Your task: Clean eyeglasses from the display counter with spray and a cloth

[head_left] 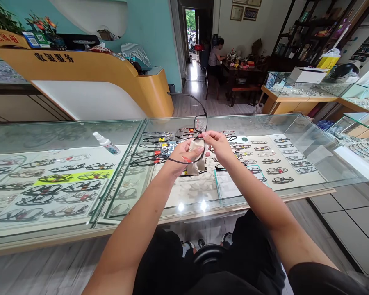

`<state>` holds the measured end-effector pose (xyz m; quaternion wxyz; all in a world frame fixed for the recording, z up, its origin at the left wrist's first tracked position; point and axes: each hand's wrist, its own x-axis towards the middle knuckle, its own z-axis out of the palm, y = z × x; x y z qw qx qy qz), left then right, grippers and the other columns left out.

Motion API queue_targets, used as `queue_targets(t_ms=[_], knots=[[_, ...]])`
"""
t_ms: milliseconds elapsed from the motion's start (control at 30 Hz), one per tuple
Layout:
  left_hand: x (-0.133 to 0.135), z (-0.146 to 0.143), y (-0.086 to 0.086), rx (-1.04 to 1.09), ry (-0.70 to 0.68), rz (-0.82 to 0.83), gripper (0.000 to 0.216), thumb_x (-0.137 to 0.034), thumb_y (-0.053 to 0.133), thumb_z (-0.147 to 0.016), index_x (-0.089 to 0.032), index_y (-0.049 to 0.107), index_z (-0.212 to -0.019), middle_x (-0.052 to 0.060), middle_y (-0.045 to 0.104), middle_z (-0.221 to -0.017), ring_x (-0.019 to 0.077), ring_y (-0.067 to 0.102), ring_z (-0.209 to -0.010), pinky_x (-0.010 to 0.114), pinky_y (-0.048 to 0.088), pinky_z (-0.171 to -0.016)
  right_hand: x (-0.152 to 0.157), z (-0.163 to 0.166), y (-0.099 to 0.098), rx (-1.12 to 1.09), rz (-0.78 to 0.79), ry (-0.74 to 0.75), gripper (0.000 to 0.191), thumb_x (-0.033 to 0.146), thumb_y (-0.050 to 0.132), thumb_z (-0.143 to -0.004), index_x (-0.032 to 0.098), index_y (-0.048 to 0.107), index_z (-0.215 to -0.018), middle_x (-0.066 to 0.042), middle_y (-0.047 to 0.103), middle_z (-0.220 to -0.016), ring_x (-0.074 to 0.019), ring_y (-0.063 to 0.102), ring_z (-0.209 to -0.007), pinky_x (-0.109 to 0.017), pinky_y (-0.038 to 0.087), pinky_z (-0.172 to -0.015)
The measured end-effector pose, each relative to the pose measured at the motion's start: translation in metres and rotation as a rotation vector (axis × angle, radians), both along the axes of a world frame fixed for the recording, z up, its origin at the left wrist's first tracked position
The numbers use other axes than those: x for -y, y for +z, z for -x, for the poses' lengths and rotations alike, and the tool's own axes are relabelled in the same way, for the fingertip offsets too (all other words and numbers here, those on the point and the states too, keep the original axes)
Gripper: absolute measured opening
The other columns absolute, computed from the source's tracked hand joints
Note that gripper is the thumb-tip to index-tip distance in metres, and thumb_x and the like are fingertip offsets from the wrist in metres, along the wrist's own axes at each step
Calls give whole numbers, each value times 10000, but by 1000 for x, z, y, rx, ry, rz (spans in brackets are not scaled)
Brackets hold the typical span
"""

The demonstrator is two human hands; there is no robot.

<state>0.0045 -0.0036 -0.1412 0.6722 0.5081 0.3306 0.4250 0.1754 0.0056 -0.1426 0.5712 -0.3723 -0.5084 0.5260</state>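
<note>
A pair of black-framed eyeglasses (206,119) is held up above the glass counter, turned on end with its temples spread to the left. My left hand (182,155) is closed around the lower lens, with a beige cloth (197,168) bunched between its fingers and against the glasses. The fingers of my right hand (217,144) pinch the frame near its middle, close to the cloth. Part of the lower lens is hidden by the cloth and fingers. Folded eyeglasses (147,159) with red tags lie just left of my left hand.
The glass display counter (252,123) holds several rows of eyeglasses. A white spray bottle (106,143) lies on the left section. Beyond stand an orange cashier desk (153,88), a seated person (215,55) at a table, and more display cases (313,98) at right.
</note>
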Motion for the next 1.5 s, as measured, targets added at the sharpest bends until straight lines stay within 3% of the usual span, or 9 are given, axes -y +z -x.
queue_targets(t_ms=[433, 600, 767, 1033, 1167, 1300, 1500], knots=[[1, 0, 1, -17, 7, -11, 744, -460, 1087, -559, -146, 722, -1127, 90, 827, -967, 288, 843, -894, 286, 634, -687, -2, 0, -1, -25, 7, 13, 590, 759, 918, -655, 206, 770, -798, 20, 612, -732, -123, 464, -682, -265, 416, -541], [-1, -4, -9, 16, 107, -28, 702, -560, 1035, -675, -135, 738, -1148, 97, 835, -940, 214, 813, -761, 265, 630, -652, 3, 4, 0, -62, 30, 68, 586, 739, 950, -652, 213, 769, -833, 37, 592, -713, -117, 472, -616, -282, 458, -507], [-11, -7, -21, 55, 132, 12, 689, -647, 979, -719, -128, 739, -1104, 102, 817, -843, 235, 804, -718, 298, 636, -612, 2, 5, -2, -53, 34, 63, 591, 754, 936, -658, 214, 763, -826, 24, 632, -763, -107, 453, -609, -283, 454, -516], [-4, -1, -9, 104, 30, -20, 756, -459, 1038, -691, -126, 726, -1293, 143, 846, -1075, 293, 834, -1033, 327, 651, -859, -1, 3, -1, -25, -9, -31, 587, 768, 914, -652, 211, 770, -766, 22, 601, -693, -111, 434, -650, -253, 429, -566], [-2, -2, -11, 104, 49, -11, 819, -394, 1049, -671, -143, 696, -1367, 114, 850, -1073, 264, 845, -973, 286, 638, -806, 0, 6, -1, -42, 44, -19, 606, 767, 927, -613, 209, 743, -763, 14, 610, -737, -116, 420, -676, -240, 383, -521], [-5, -3, -15, 68, 64, 25, 762, -403, 1041, -685, -135, 693, -1307, 95, 845, -951, 252, 844, -890, 272, 643, -738, 1, 6, -3, -15, 74, 1, 582, 752, 918, -632, 217, 751, -791, -11, 663, -832, -129, 444, -718, -237, 373, -506], [-7, -4, -15, 90, 76, 34, 769, -420, 1052, -664, -146, 687, -1283, 107, 844, -1005, 268, 849, -889, 268, 647, -657, 0, 6, -3, -21, 67, -1, 595, 764, 935, -612, 220, 777, -792, -10, 669, -822, -130, 470, -710, -244, 393, -517]])
